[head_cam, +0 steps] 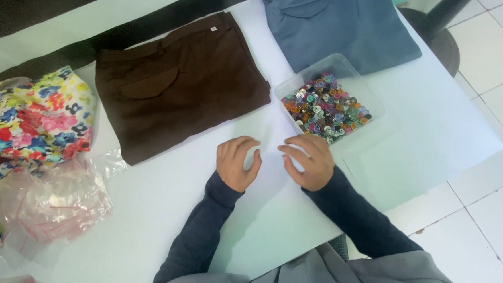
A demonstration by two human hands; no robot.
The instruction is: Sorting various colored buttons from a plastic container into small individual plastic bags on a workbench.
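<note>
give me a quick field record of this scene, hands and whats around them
left hand: on white table, fingers curled, holds nothing
right hand: on table, beside clear tub of mixed buttons
brown trousers: folded, beyond left hand
blue trousers: folded, behind tub
floral cloth: far left
plastic bags: left edge

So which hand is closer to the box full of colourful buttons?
The right hand. It rests on the white table just below the clear box of buttons. The left hand lies farther off, to the box's lower left.
</note>
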